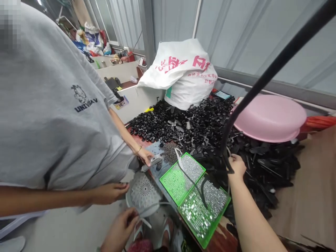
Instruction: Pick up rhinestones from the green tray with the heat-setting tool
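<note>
The person's right hand (237,164) reaches out over the table (312,196), its grip closed around a thick, matte black rubber hose (273,70) that rises from the fist toward one o'clock and leaves the frame at the top right corner. Below the fist the hose curls on toward seven o'clock across the nearer of two shallow, bright green plastic trays (210,229) filled with tiny glittering metal pieces; the farther tray (168,178) sits just beside it at ten o'clock. At twelve o'clock from the hand spreads a dull heap of small black plastic parts (189,122), too small to tell apart.

The person's left hand (120,229), low at seven o'clock in the frame, is partly cut off by the bottom edge; its fingers (130,212) curl against the rim of a round, pale grey perforated disc (143,190), but whether they pinch it I cannot tell.

Another person in a grey cotton T-shirt (52,105) fills the left side. One of their hands (145,155) rests on a small grey metal tool (152,162) at the table's edge; the other hand (110,192) touches the disc's left side.

Behind the heap stand a crinkled white woven sack with red print (181,70) and, at two o'clock from the right hand, a smooth pink plastic basin (270,117) turned upside down.
</note>
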`<move>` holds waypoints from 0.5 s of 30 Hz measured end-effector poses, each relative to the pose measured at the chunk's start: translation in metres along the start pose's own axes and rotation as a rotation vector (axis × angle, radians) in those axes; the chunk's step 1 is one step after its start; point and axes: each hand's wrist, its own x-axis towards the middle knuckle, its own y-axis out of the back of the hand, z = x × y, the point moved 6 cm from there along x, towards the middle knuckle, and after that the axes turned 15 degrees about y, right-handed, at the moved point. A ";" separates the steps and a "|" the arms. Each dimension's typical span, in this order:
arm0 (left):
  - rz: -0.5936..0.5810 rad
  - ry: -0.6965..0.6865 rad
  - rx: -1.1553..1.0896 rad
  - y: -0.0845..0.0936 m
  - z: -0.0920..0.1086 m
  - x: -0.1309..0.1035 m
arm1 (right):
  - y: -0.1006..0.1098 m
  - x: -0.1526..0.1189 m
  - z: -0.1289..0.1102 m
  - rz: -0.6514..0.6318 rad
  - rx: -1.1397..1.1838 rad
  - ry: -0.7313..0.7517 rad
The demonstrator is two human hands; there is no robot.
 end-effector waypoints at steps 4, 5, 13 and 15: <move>0.116 -0.121 0.029 0.050 0.026 -0.024 | 0.032 -0.034 -0.021 0.064 0.268 0.054; 0.124 -0.174 0.020 0.059 0.039 -0.031 | 0.040 -0.043 -0.030 0.080 0.333 0.082; 0.057 -0.683 -0.258 0.120 0.204 -0.110 | 0.111 -0.089 -0.124 0.059 0.467 0.306; 0.003 -0.712 -0.414 0.135 0.239 -0.115 | 0.122 -0.096 -0.137 0.073 0.445 0.384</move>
